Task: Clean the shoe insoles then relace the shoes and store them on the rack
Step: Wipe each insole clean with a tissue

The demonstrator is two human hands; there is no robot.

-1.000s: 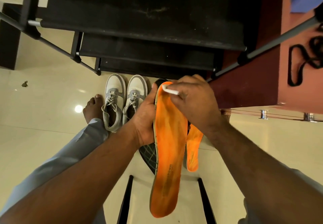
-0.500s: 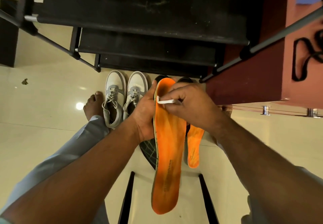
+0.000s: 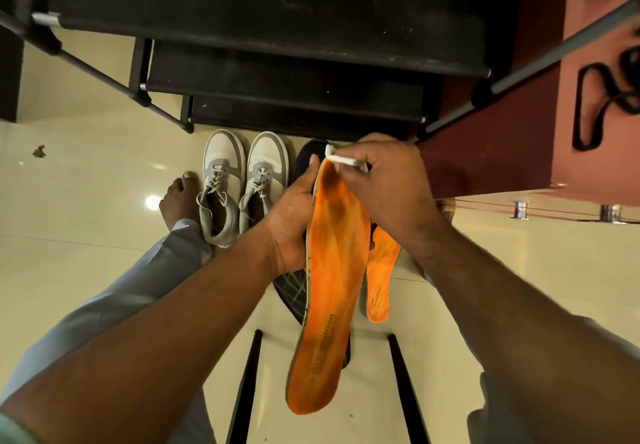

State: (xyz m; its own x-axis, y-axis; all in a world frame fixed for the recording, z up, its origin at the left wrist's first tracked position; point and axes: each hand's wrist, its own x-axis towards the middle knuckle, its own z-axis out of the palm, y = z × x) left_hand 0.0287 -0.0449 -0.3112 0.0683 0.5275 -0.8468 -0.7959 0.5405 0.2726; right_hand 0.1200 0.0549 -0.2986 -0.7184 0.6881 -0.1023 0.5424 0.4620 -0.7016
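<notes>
The left hand (image 3: 294, 225) grips the orange insole (image 3: 332, 270) by its edge above the floor, toe end up, while the right hand (image 3: 391, 187) pinches a white wipe (image 3: 343, 160) against its tip.

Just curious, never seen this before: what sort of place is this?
Probably a home entryway or shoe corner: a black shoe rack stands on glossy floor tiles, with grey sneakers parked in front.

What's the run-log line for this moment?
step: insole cleaning | left hand: holds orange insole | right hand: pinches white wipe at its toe end | second insole: below | rack: no shoes seen
</notes>
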